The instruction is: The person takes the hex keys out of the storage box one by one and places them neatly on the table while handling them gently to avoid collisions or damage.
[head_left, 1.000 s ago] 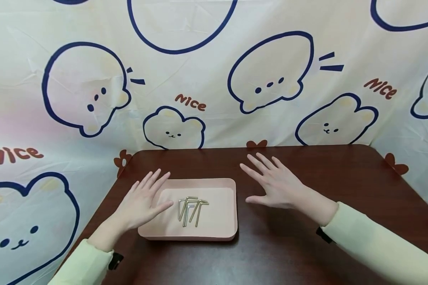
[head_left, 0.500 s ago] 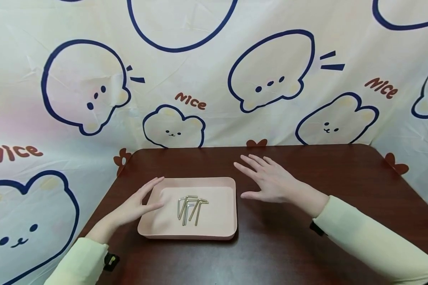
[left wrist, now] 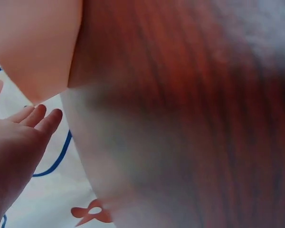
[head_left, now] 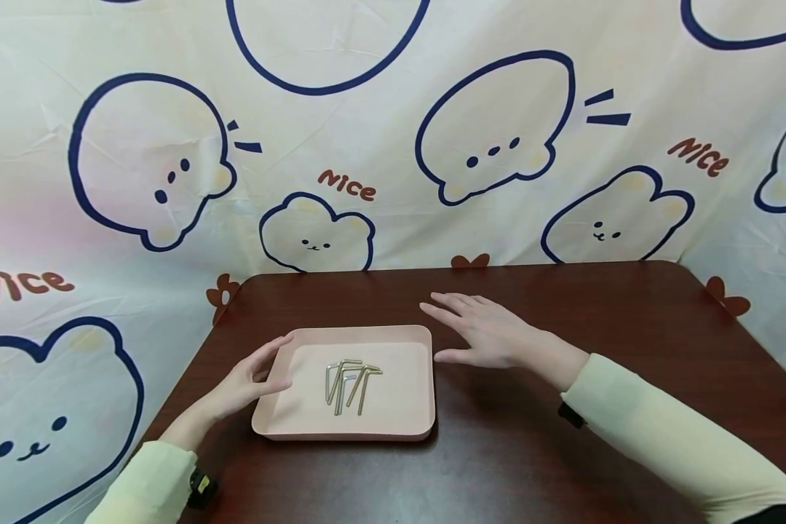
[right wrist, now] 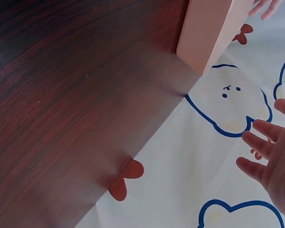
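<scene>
A shallow pale pink tray (head_left: pixel 399 393) lies on the table, holding several L-shaped metal rods (head_left: pixel 364 393) like hex keys, mostly brass-coloured with some silvery. My left hand (head_left: pixel 239 387) is at the tray's left side, its thumb over the rim and its fingers along the outer edge. The left wrist view shows those fingertips right at a corner of the tray (left wrist: pixel 38 47). Off the tray's right side hovers my right hand (head_left: pixel 487 335), fingers spread and holding nothing. In the right wrist view its fingers (right wrist: pixel 256 142) stand apart from the tray (right wrist: pixel 206 33).
The dark brown wooden table (head_left: pixel 530 451) extends around the tray. A white curtain (head_left: pixel 393 233) printed with blue cartoon outlines hangs behind it and along both sides.
My left hand has lowered from above the tray's left part to its left edge, fingers closing in. My right hand has moved a little left, towards the tray. Tray and rods stay put.
</scene>
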The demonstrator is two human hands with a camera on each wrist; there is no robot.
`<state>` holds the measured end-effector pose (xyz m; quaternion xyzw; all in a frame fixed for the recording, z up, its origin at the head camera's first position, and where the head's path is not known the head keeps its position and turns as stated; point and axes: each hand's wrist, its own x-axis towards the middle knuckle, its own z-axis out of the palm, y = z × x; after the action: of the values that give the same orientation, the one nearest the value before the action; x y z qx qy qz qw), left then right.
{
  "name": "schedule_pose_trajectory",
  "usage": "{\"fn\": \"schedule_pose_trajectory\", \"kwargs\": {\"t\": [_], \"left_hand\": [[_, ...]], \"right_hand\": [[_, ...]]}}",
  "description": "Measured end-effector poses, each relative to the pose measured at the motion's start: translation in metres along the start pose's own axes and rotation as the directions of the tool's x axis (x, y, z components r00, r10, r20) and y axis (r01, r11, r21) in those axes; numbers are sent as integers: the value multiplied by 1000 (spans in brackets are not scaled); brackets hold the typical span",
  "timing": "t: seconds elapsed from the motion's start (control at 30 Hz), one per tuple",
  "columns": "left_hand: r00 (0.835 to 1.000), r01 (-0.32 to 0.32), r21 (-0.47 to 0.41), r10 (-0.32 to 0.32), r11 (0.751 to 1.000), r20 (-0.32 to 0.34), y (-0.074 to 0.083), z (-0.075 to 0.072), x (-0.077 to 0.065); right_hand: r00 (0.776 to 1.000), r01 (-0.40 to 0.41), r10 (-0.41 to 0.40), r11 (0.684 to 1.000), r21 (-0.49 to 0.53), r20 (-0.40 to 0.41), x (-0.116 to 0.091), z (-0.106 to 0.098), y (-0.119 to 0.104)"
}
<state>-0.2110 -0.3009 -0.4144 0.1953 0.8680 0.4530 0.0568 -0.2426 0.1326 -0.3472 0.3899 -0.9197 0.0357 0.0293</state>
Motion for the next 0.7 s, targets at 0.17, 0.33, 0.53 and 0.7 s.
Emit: {"fn": "schedule_pose_trajectory", "kwargs": {"t": [0.17,0.33,0.53,0.7], "left_hand": [[1000,11,-20,-11,1000,-2,-6,1,-2],[998,68,-51,-67,996,21,-10,0,-6],[990,118,-65,-112,991,83,-15,-3,-6],[980,159,-82,-147,984,132,-19,-6,-5]], "right_hand": [[1000,16,-16,1000,24,-9,5,3,-1],[999,35,-34,997,66,-27,11,7,-3],[999,41,-38,991,131,-26,15,11,-5],[999,33,-29,986,161,-26,17,14,-5]]}}
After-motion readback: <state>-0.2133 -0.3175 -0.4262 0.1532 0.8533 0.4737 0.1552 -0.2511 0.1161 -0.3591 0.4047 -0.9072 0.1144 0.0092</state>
